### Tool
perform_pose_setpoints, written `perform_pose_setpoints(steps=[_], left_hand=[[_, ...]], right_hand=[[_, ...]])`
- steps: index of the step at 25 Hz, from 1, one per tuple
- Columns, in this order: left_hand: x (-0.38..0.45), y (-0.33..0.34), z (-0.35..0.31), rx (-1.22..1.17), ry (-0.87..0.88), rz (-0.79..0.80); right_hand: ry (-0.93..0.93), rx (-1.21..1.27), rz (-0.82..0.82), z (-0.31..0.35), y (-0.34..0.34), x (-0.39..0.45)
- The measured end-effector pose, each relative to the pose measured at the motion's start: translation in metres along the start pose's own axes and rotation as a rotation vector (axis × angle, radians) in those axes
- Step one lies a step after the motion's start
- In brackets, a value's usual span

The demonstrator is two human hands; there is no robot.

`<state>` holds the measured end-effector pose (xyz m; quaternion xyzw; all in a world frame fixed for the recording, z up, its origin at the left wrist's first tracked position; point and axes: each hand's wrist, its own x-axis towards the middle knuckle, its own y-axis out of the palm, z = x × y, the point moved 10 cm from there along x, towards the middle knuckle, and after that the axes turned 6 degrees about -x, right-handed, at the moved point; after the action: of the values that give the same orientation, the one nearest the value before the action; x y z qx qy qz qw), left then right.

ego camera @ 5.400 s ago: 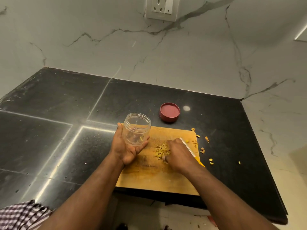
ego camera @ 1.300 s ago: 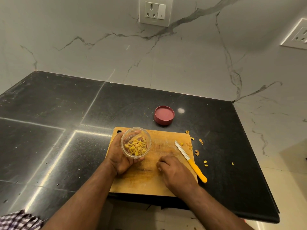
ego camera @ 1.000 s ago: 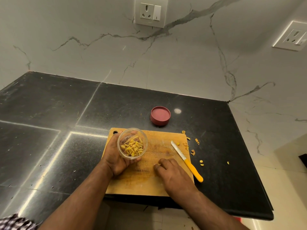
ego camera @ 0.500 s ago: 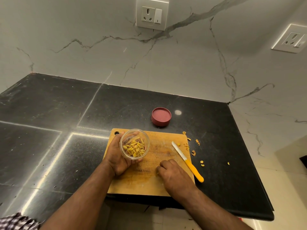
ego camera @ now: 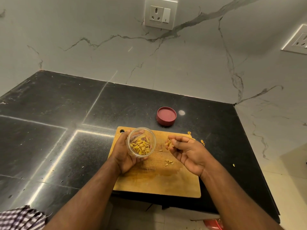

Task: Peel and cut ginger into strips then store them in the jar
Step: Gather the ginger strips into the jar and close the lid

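Nearest the camera, both forearms reached in over the wooden cutting board (ego camera: 157,183). L hand (ego camera: 123,154) was wrapped round the clear plastic jar (ego camera: 141,142), holding it tipped w/ its mouth facing up toward the camera, ginger strips (ego camera: 141,146) piled inside. R hand (ego camera: 187,151) sat just beside it, palm up, fingertips (ego camera: 172,143) pinching a small bunch of ginger bits (ego camera: 168,144), the other fingers loosely curled. Key relation: jar mouth lay directly to the left of that pinch, close but not touching, so the R hand looked nearer the drop and probably needed only a short sideways carry over the rim. A few leftover pieces (ego camera: 169,162) lay on the board below the R hand, so likely another pickup or two to go. Farther back, peel scraps (ego camera: 202,141) sat off the board's far right corner, then the red lid (ego camera: 166,116) upside down on the black countertop (ego camera: 49,130), well apart from the jar; lidding not yet done. Knife wasn't visible.
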<state>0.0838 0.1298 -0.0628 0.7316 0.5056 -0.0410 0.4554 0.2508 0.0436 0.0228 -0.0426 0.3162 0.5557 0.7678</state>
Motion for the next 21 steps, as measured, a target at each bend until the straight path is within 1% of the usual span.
perform_pose_setpoints(steps=[2,3,4,6,7,8,9,11,12,13,14,15,16,17,18,21], left_hand=[[0.000,0.001,0.000,0.014,0.000,-0.010],[-0.001,0.002,-0.001,0.022,0.001,-0.009],[-0.001,0.003,-0.001,0.030,0.004,-0.004],[-0.001,0.004,-0.001,0.032,0.014,0.003],[-0.001,0.003,-0.001,0.028,0.019,0.002],[-0.002,0.002,-0.001,0.023,0.021,-0.002],[-0.002,0.002,-0.001,0.023,0.020,-0.005],[-0.003,0.002,-0.002,0.017,0.013,-0.013],[-0.003,0.002,-0.002,0.013,0.008,-0.018],[-0.003,0.001,-0.002,0.016,0.007,-0.025],[-0.003,0.001,-0.002,0.022,0.009,-0.031],[-0.003,0.000,-0.002,0.026,0.011,-0.036],[-0.002,0.000,-0.001,0.028,0.011,-0.039],[-0.002,0.000,-0.001,0.028,0.011,-0.041],[-0.001,-0.001,-0.002,0.028,0.011,-0.043],[-0.001,0.001,-0.002,0.029,0.009,-0.037]], right_hand=[[-0.155,-0.121,0.042,0.027,0.028,-0.009],[-0.267,-0.260,0.047,0.041,0.044,-0.015],[-0.406,-0.487,0.037,0.054,0.060,-0.021],[-0.678,-1.056,0.017,0.060,0.100,-0.029],[-0.755,-1.272,0.022,0.055,0.115,-0.030],[-0.797,-1.367,0.010,0.055,0.120,-0.030],[-0.831,-1.347,-0.016,0.062,0.118,-0.032],[-0.852,-1.146,-0.104,0.085,0.091,-0.033],[-0.814,-1.093,-0.169,0.092,0.068,-0.027],[-0.742,-1.123,-0.234,0.091,0.047,-0.018],[-0.635,-1.228,-0.269,0.082,0.029,-0.005],[-0.517,-1.380,-0.258,0.064,0.018,0.009],[-0.432,-1.524,-0.208,0.042,0.014,0.020],[-0.389,-1.628,-0.142,0.021,0.015,0.027],[-0.395,-1.690,-0.086,0.005,0.019,0.030],[-0.528,-1.774,0.020,-0.015,0.040,0.030]])
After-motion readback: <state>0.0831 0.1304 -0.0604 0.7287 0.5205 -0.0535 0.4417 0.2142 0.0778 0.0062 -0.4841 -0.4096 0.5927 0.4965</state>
